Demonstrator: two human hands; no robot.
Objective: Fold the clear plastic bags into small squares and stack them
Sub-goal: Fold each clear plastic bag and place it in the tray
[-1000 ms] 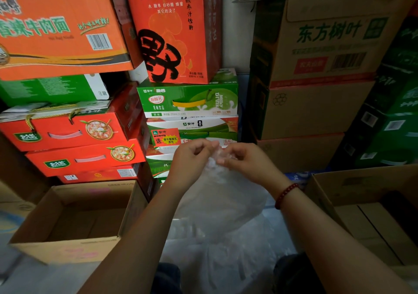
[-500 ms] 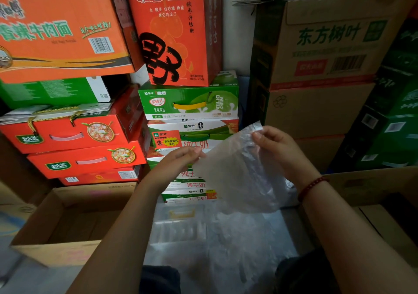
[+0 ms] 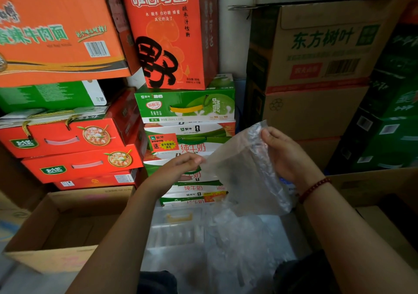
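Both hands are on one clear plastic bag (image 3: 244, 171), held up in the air in front of the stacked milk cartons (image 3: 187, 135). Left hand (image 3: 181, 169) pinches the bag's left corner between thumb and fingertips, narrow grip. Right hand (image 3: 287, 156) holds the upper right edge, fingers curled round the bunched, crinkled side. Below, more clear plastic (image 3: 226, 244) lies loose between two open cardboard boxes (image 3: 56, 226).
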